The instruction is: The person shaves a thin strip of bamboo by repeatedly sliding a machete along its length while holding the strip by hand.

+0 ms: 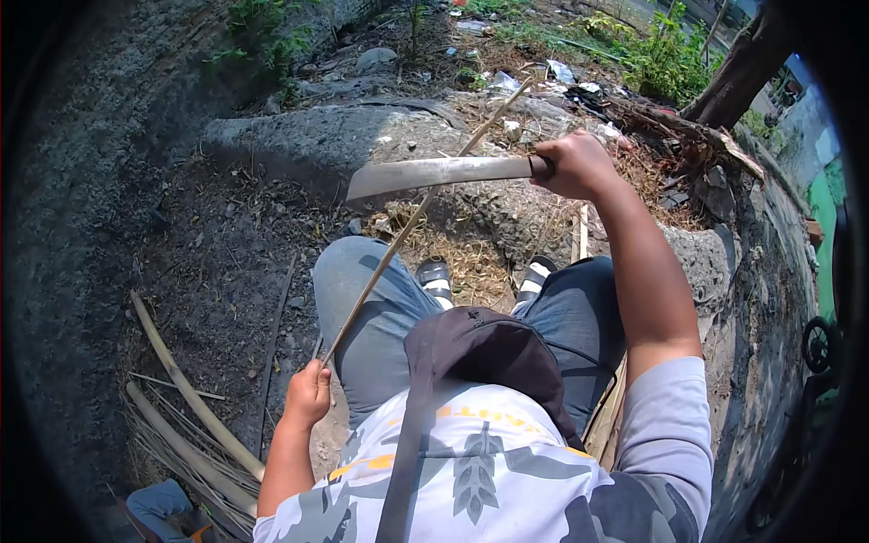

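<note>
Right hand (579,165) holds machete (434,174); left hand (310,394) grips stick (418,215) (thin, long)

The long thin bamboo strip (412,217) is slanting across the space above the blue-jeaned knees (362,299), and the broad grey steel blade (434,172) is crossing over it, closing off the middle. Bare dark soil (208,262) is lying open to the left. Pale bamboo poles (186,389) are crowding the lower left ground. The grey concrete slab (308,140) is blocking the way ahead.

grey steel machete blade (434,172), pale tan bamboo strip (398,240), blue jeans (362,299), black-and-white striped sandals (436,279).
</note>
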Demonstrator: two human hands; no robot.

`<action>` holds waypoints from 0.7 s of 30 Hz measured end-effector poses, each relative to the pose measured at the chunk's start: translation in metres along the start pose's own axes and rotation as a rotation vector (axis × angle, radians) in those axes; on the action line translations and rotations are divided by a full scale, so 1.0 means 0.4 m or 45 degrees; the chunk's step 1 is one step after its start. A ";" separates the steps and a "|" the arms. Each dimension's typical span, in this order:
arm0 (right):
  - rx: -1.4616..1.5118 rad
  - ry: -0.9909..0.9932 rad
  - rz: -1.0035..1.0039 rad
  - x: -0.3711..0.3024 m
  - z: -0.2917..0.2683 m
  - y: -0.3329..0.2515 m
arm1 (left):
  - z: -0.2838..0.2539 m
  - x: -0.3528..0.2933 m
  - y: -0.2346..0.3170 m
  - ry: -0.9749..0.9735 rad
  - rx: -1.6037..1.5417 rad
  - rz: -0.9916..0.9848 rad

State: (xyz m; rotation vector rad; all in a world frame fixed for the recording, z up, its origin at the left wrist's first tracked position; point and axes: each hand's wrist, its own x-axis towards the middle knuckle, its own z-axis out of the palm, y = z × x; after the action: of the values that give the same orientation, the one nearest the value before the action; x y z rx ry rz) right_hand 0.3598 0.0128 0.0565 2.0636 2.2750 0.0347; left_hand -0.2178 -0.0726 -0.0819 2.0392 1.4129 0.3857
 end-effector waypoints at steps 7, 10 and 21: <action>0.614 0.054 0.650 -0.055 0.095 0.022 | -0.026 0.013 0.023 -0.016 0.092 0.017; 0.477 0.143 0.600 -0.064 0.085 0.031 | -0.023 0.013 0.030 -0.040 0.082 -0.023; 0.320 0.122 0.259 -0.034 0.085 -0.002 | -0.006 0.015 0.023 0.021 0.117 0.034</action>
State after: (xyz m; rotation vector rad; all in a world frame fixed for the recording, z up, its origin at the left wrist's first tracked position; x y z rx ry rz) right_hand 0.3625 -0.0019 0.0228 2.4635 2.2111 -0.1519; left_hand -0.2104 -0.0685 -0.0748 2.1344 1.4388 0.3556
